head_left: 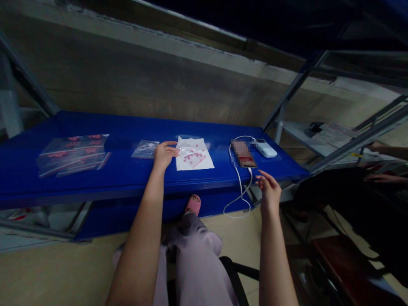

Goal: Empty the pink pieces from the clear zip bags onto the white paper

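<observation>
My left hand (165, 155) is at the left edge of a white paper sheet (208, 160), thumb and fingers closed on what looks like a small clear plastic bag (184, 150). Small pink pieces (196, 156) lie scattered over the sheet, along with a thin pink stick (199, 162). My right hand (269, 187) hovers off the table's front edge, fingers loosely bent and apart, with nothing visible in it. Closest to it are a phone (245, 155) and its white cable (239, 182), which hangs over the edge.
Zip bags with pink pieces (76, 154) lie at the left of the blue table (127, 125). An unfilled-looking clear bag (145, 149) sits beside my left hand. A light blue power bank (267, 149) is connected by cable. At right, another person's hands (379, 147) show near a shelf.
</observation>
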Demonstrator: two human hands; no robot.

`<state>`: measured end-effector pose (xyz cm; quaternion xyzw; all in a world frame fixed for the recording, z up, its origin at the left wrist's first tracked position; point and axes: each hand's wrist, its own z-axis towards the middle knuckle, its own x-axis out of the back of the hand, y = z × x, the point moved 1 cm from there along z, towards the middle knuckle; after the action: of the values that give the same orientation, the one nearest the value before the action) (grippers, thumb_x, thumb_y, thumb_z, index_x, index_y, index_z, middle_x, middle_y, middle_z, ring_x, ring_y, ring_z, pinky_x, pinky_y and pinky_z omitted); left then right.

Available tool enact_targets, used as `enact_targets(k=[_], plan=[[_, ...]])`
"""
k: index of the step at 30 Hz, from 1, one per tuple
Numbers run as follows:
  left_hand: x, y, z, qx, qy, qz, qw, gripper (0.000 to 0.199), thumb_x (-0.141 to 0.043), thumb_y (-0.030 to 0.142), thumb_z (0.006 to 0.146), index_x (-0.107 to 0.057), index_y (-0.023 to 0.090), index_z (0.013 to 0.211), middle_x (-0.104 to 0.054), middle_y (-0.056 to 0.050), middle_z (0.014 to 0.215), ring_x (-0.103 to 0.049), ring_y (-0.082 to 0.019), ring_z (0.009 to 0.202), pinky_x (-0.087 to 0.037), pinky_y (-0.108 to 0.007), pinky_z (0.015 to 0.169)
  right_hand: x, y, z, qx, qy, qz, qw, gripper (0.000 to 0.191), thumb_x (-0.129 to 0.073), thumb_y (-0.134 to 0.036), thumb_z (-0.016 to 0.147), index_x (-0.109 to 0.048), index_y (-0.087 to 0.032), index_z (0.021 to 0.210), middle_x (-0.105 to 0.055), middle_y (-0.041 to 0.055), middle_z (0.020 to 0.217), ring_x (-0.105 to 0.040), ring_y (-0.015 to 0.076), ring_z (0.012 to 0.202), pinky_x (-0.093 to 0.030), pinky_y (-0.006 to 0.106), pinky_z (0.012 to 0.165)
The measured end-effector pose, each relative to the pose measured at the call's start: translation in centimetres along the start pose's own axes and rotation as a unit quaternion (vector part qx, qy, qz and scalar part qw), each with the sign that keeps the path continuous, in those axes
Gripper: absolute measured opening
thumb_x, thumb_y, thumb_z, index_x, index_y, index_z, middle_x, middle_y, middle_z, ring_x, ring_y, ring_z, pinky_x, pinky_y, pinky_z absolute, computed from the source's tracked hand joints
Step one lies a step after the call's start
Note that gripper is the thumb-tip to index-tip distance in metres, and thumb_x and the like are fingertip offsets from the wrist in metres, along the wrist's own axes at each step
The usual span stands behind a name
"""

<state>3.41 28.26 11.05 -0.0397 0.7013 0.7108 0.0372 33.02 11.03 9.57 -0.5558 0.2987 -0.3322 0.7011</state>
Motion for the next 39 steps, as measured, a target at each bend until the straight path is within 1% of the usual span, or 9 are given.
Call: enact_targets(k=[2, 6, 14, 18, 23, 27, 33, 36, 39], plan=[[-0.1, 0.0, -0.1, -0.002, -0.003, -0.004, 1.000, 0.030, -0.065, 0.005, 0.050, -0.061, 0.012, 0.080, -0.062, 0.002, 0.052, -0.060, -0.012, 0.050, -0.052, -0.023, 0.056, 0.4, 0.3, -0.6, -0.015, 0.016, 0.017, 1.000, 0.032, -0.062, -0.032, 0.055, -0.068, -0.015, 0.082, -0.064, 0.0020, 0.063, -0.048, 0.0081, 0.048, -0.028, 0.020, 0.044], [-0.2, 0.1, -0.1, 0.007, 0.001, -0.002, 1.000, 0.028, -0.065, 0.002, 0.053, -0.061, 0.012, 0.079, -0.062, 0.003, 0.051, -0.059, -0.011, 0.049, -0.052, -0.022, 0.056, 0.8, 0.5, -1.2, -0.042, 0.006, 0.003, 0.999, 0.032, -0.062, -0.031, 0.053, -0.068, -0.015, 0.079, -0.064, 0.0025, 0.063, -0.049, 0.0085, 0.048, -0.028, 0.020, 0.044], [-0.2, 0.2, -0.2, 0.009, 0.009, 0.016, 1.000, 0.027, -0.065, 0.001, 0.056, -0.061, 0.011, 0.081, -0.062, 0.000, 0.055, -0.061, -0.012, 0.053, -0.054, -0.026, 0.063, 1.4, 1.0, -1.4, -0.047, 0.006, -0.009, 0.999, 0.032, -0.061, -0.032, 0.055, -0.069, -0.015, 0.081, -0.066, 0.0040, 0.068, -0.051, 0.0091, 0.050, -0.028, 0.020, 0.043], [-0.2, 0.2, -0.1, 0.009, 0.013, 0.016, 1.000, 0.026, -0.065, 0.002, 0.056, -0.061, 0.012, 0.080, -0.062, 0.001, 0.055, -0.059, -0.010, 0.051, -0.054, -0.025, 0.062, 1.4, 1.5, -1.4, -0.057, -0.007, -0.009, 0.998, 0.031, -0.062, -0.032, 0.055, -0.069, -0.016, 0.081, -0.065, 0.0034, 0.068, -0.051, 0.0089, 0.050, -0.029, 0.019, 0.044], [-0.3, 0.1, 0.0, 0.005, 0.011, 0.017, 1.000, 0.025, -0.064, 0.002, 0.056, -0.061, 0.012, 0.079, -0.061, 0.002, 0.053, -0.058, -0.010, 0.049, -0.054, -0.023, 0.059, 1.3, 1.8, -1.6, -0.064, -0.003, -0.015, 0.998, 0.032, -0.061, -0.032, 0.055, -0.068, -0.015, 0.081, -0.065, 0.0029, 0.068, -0.049, 0.0083, 0.050, -0.027, 0.019, 0.044], [-0.3, 0.0, 0.0, 0.002, 0.014, 0.019, 1.000, 0.026, -0.065, 0.002, 0.055, -0.061, 0.012, 0.079, -0.061, 0.001, 0.053, -0.059, -0.010, 0.051, -0.054, -0.023, 0.059, 1.2, 1.7, -1.7, -0.065, -0.014, -0.026, 0.997, 0.032, -0.060, -0.033, 0.056, -0.068, -0.015, 0.081, -0.065, 0.0033, 0.069, -0.050, 0.0089, 0.051, -0.027, 0.020, 0.044], [-0.3, 0.1, -0.1, -0.005, 0.018, 0.009, 1.000, 0.026, -0.064, 0.003, 0.057, -0.061, 0.012, 0.081, -0.061, 0.001, 0.054, -0.060, -0.011, 0.053, -0.054, -0.022, 0.059, 1.1, 2.0, -1.8, -0.070, -0.012, -0.021, 0.997, 0.031, -0.060, -0.033, 0.055, -0.068, -0.016, 0.079, -0.065, 0.0026, 0.067, -0.049, 0.0085, 0.049, -0.027, 0.019, 0.044], [-0.2, 0.3, -0.3, -0.019, 0.026, -0.003, 0.999, 0.026, -0.065, 0.004, 0.060, -0.061, 0.011, 0.084, -0.063, 0.000, 0.059, -0.062, -0.011, 0.057, -0.055, -0.024, 0.063, 1.0, 2.2, -1.8, -0.064, -0.024, -0.038, 0.997, 0.032, -0.058, -0.034, 0.057, -0.068, -0.016, 0.080, -0.065, 0.0031, 0.068, -0.050, 0.0088, 0.050, -0.027, 0.020, 0.043], [-0.1, 0.8, -0.4, -0.051, 0.046, -0.012, 0.998, 0.026, -0.065, 0.006, 0.063, -0.061, 0.011, 0.088, -0.065, -0.002, 0.065, -0.064, -0.012, 0.062, -0.055, -0.024, 0.065, 1.0, 2.3, -1.9, -0.064, -0.028, -0.045, 0.997, 0.033, -0.057, -0.035, 0.057, -0.068, -0.016, 0.081, -0.065, 0.0036, 0.070, -0.050, 0.0091, 0.050, -0.027, 0.019, 0.043]])
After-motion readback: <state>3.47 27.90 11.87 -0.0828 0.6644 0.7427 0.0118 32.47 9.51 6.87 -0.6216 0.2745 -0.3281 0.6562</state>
